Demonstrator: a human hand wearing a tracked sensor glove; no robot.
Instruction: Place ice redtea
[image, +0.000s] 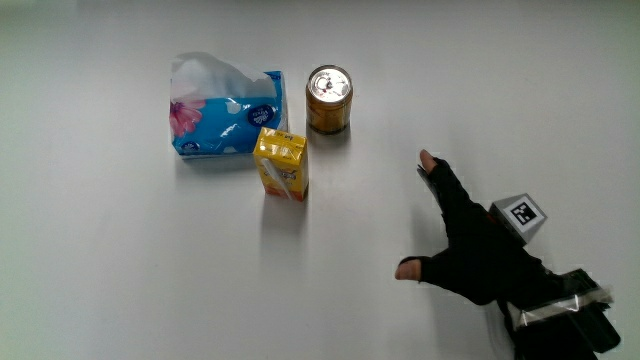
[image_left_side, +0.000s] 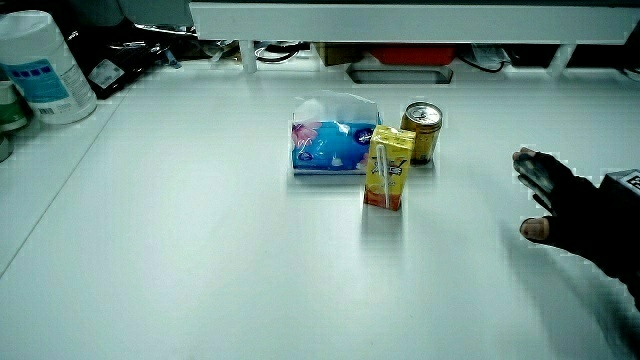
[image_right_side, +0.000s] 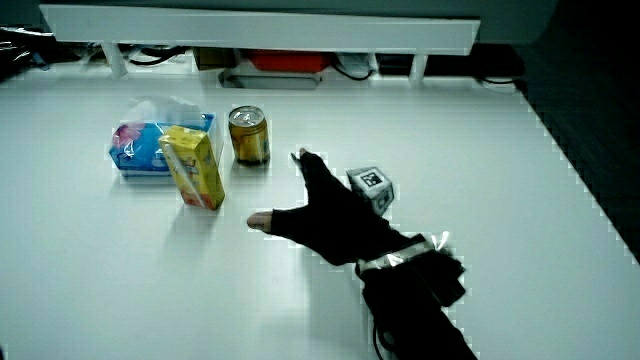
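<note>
A yellow ice red tea carton stands upright on the white table, beside a blue tissue pack and a gold can. In both side views the carton stands nearer to the person than the tissue pack and the can. The hand hovers over bare table, apart from the carton and nearer to the person than the can. Its fingers are spread and hold nothing, as both side views show of the hand.
A white canister stands at the table's edge in a side view. A low white partition runs along the table's end, with cables and boxes under it. Bare table lies around the carton.
</note>
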